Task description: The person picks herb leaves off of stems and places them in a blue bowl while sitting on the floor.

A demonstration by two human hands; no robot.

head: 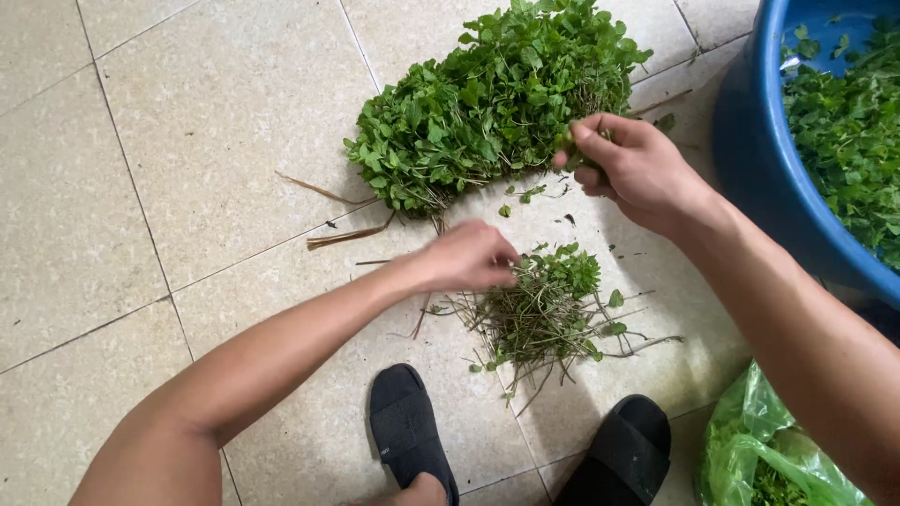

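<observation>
Pale floor tiles (187,141) carry a big heap of leafy greens (487,103). At its near edge the right hand (633,169) pinches a sprig, seemingly between thumb and fingers. Just below, the left hand (469,255), fingers curled, touches a small pile of stems (544,314). Further out stand a blue tub (750,150), a green bag (759,450) and black slippers (408,422).

Two bare forearms, no sleeves showing as far up as the elbows. No watch, ring or band on the left hand (469,255) or the right hand (630,167); nails short and plain. Black slip-on slippers just below the small heap of stems (539,314): left slipper (405,426) with a broad closed matte upper and rounded toe, right slipper (626,450) the same in shape and colour.
</observation>
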